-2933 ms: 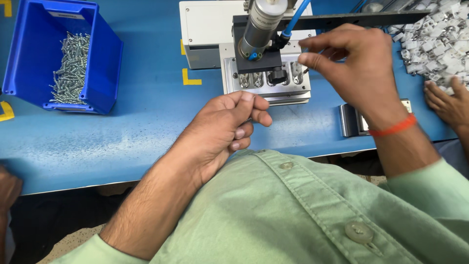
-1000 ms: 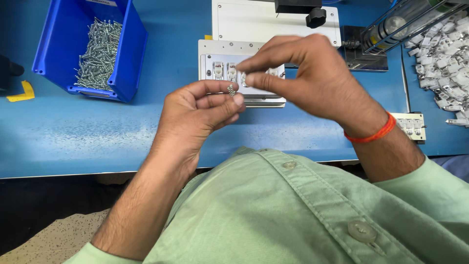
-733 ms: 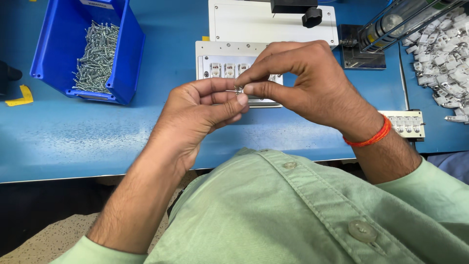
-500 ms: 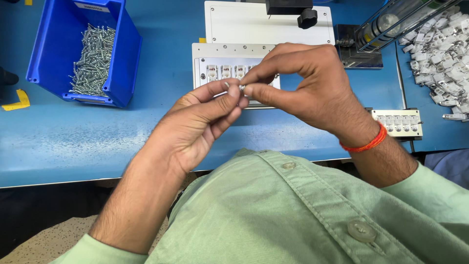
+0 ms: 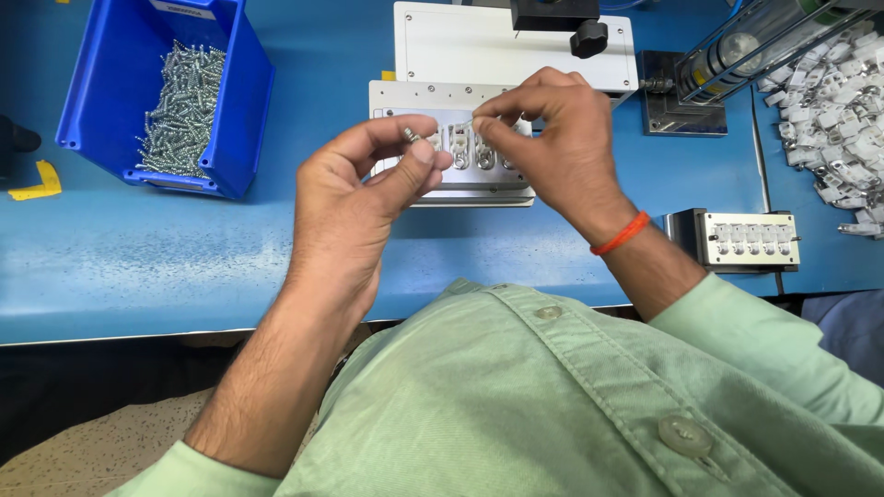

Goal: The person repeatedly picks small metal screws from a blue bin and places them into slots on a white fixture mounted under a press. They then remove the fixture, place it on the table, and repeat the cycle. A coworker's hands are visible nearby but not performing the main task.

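Since half a second ago both hands have parted — left hand (image 5: 373, 189) pinches screws (image 5: 412, 136); right hand (image 5: 552, 138), nearer the fixture (image 5: 414, 97), pinches one.

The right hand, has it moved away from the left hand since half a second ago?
Yes. The right hand now pinches above the metal fixture, apart from the left hand; before, their fingertips met.

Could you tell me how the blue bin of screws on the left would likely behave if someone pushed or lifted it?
The blue bin looks like rigid plastic, so it would probably slide flat across the smooth blue table rather than tip. The heap of metal screws inside likely makes it heavy for its size, and the loose screws would probably shift or rattle if it were jolted.
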